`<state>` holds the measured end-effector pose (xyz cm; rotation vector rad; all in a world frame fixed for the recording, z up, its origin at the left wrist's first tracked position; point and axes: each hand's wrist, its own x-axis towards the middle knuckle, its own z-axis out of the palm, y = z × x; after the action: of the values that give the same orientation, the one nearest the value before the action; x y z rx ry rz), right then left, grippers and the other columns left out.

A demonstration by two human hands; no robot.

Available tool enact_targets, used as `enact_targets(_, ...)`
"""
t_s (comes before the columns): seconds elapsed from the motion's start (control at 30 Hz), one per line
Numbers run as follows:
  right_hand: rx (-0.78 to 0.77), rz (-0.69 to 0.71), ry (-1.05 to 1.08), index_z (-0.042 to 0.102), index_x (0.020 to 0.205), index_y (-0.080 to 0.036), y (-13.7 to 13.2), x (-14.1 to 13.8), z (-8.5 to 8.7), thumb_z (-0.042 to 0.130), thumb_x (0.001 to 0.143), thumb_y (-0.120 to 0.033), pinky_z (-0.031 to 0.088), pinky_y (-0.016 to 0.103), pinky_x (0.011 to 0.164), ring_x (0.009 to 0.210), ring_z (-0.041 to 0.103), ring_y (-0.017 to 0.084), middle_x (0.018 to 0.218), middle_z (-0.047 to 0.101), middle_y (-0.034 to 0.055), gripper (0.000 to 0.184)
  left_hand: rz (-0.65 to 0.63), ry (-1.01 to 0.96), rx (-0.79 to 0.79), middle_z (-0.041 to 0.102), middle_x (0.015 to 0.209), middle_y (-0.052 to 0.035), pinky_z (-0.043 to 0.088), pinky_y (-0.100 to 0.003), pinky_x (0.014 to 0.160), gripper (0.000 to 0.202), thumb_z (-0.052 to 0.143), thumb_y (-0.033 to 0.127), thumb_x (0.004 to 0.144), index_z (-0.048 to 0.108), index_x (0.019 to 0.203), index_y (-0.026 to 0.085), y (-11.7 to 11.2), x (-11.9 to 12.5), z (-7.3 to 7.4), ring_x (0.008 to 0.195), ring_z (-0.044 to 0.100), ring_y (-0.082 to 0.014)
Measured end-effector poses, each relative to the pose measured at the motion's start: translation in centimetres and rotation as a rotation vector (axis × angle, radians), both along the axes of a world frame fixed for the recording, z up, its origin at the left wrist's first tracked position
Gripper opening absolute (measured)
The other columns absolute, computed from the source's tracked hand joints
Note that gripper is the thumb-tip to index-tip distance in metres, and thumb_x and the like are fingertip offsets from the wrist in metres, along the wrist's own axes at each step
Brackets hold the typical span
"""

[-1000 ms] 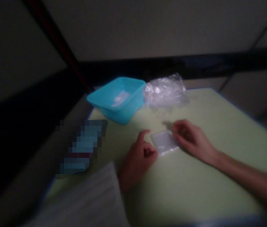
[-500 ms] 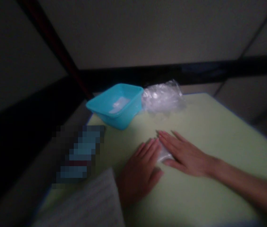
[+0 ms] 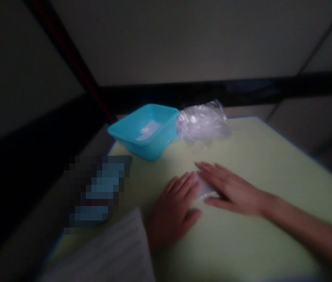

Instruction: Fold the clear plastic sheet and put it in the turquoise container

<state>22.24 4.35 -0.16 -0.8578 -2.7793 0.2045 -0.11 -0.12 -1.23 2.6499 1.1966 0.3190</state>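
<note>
Both of my hands lie flat on a pale green table (image 3: 257, 152). My left hand (image 3: 173, 209) has its fingers stretched out, the tips touching the left edge of a small clear plastic bag (image 3: 204, 190). My right hand (image 3: 229, 188) is spread palm-down over most of that bag, so only a small strip shows between the two hands. A turquoise plastic tub (image 3: 145, 131) stands at the far left of the table with something white inside. Beside it lies a crumpled heap of clear plastic bags (image 3: 202, 121).
A blurred-out flat object (image 3: 97, 192) lies off the table's left edge. A light sleeve or cloth (image 3: 107, 250) fills the near left. Dark bars and a dim wall run behind the table.
A second ago my left hand was curled and my right held the bag's corner with the bag in full view. Both hands have since flattened over it and the right slid slightly right.
</note>
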Motion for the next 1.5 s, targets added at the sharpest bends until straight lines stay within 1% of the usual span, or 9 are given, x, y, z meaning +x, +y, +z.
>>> enact_targets(0.1, 0.111, 0.127, 0.024, 0.055, 0.120, -0.012, 0.4, 0.7, 0.9, 0.054, 0.088, -0.038, 0.038, 0.047, 0.102, 0.124, 0.045, 0.026, 0.132, 0.052, 0.0156, 0.042, 0.023, -0.049, -0.005, 0.032, 0.146, -0.0165, 0.023, -0.047, 0.111, 0.059, 0.052, 0.031, 0.085, 0.034, 0.137, 0.010, 0.1, 0.0, 0.2, 0.137, 0.024, -0.0251)
enact_targets(0.2, 0.263, 0.176, 0.014, 0.065, 0.096, -0.014, 0.6, 1.0, 1.1, 0.050, 0.090, -0.022, 0.045, 0.046, 0.094, 0.112, 0.054, 0.025, 0.115, 0.063, 0.0114, 0.018, 0.044, -0.087, -0.003, 0.034, 0.145, -0.0179, 0.026, -0.046, 0.110, 0.059, 0.054, 0.027, 0.083, 0.034, 0.136, 0.008, 0.1, 0.1, 0.2, 0.135, 0.028, -0.0256)
enact_targets(0.37, 0.293, 0.188, 0.091, 0.063, 0.083, -0.014, 0.3, 0.7, 1.1, 0.043, 0.091, -0.016, 0.047, 0.043, 0.090, 0.098, 0.060, 0.023, 0.097, 0.067, 0.0112, 0.021, 0.085, -0.205, 0.008, 0.044, 0.138, -0.0147, 0.031, -0.044, 0.108, 0.053, 0.057, 0.021, 0.079, 0.044, 0.128, 0.010, 0.1, 0.2, 0.0, 0.129, 0.037, -0.0249)
enact_targets(0.53, -0.076, -0.085, 0.456, 0.058, 0.090, -0.017, -0.8, 0.6, 1.9, 0.042, 0.092, -0.023, 0.051, 0.027, 0.059, 0.068, 0.061, 0.015, 0.079, 0.065, 0.0057, 0.017, 0.270, -0.460, -0.074, 0.064, 0.113, -0.0080, 0.045, -0.037, 0.093, 0.043, 0.056, 0.018, 0.077, 0.053, 0.120, 0.017, 0.0, 0.4, 0.3, 0.101, 0.059, -0.0210)
enact_targets(0.67, -0.445, -0.334, 0.732, 0.056, 0.080, -0.018, -0.9, -0.2, 2.1, 0.048, 0.087, -0.028, 0.040, 0.020, 0.042, 0.052, 0.052, 0.011, 0.061, 0.055, -0.0008, 0.014, 0.374, -0.764, -0.375, 0.067, 0.077, 0.0004, 0.049, -0.024, 0.064, 0.049, 0.057, 0.017, 0.077, 0.049, 0.125, 0.020, -0.3, 1.1, 0.8, 0.066, 0.061, -0.0129)
enact_targets(0.8, -0.771, -0.398, 0.800, 0.054, 0.083, -0.017, -0.3, -1.1, 1.6, 0.054, 0.082, -0.034, 0.039, 0.021, 0.042, 0.046, 0.046, 0.009, 0.057, 0.050, -0.0033, 0.017, 0.358, -1.010, -0.688, 0.061, 0.060, 0.0051, 0.045, -0.019, 0.053, 0.062, 0.056, 0.014, 0.074, 0.037, 0.133, 0.017, -0.3, 1.7, 1.0, 0.056, 0.059, -0.0107)
enact_targets(0.93, -0.992, -0.361, 0.838, 0.049, 0.099, -0.019, -0.2, -1.5, 1.0, 0.063, 0.073, -0.036, 0.041, 0.021, 0.043, 0.048, 0.048, 0.009, 0.066, 0.054, -0.0034, 0.034, 0.420, -1.102, -0.780, 0.060, 0.055, 0.0065, 0.042, -0.018, 0.047, 0.072, 0.059, 0.016, 0.071, 0.027, 0.136, 0.013, 0.1, 1.7, 1.0, 0.047, 0.057, -0.0105)
enact_targets(1.07, -0.981, -0.337, 0.874, 0.046, 0.101, -0.019, -0.2, -1.5, 0.8, 0.068, 0.068, -0.030, 0.047, 0.024, 0.048, 0.056, 0.053, 0.011, 0.079, 0.058, 0.0000, 0.041, 0.449, -1.134, -0.772, 0.061, 0.055, 0.0068, 0.045, -0.020, 0.050, 0.071, 0.059, 0.017, 0.071, 0.028, 0.134, 0.012, 0.4, 1.5, 0.9, 0.048, 0.060, -0.0112)
enact_targets(1.5, -0.708, -0.383, 0.829, 0.050, 0.099, -0.021, -0.2, -1.8, 0.0, 0.069, 0.069, -0.030, 0.044, 0.022, 0.044, 0.054, 0.052, 0.011, 0.074, 0.057, -0.0016, 0.036, 0.464, -1.090, -0.791, 0.064, 0.059, 0.0060, 0.046, -0.020, 0.050, 0.067, 0.061, 0.018, 0.070, 0.031, 0.130, 0.016, 0.5, 1.6, -0.2, 0.051, 0.063, -0.0124)
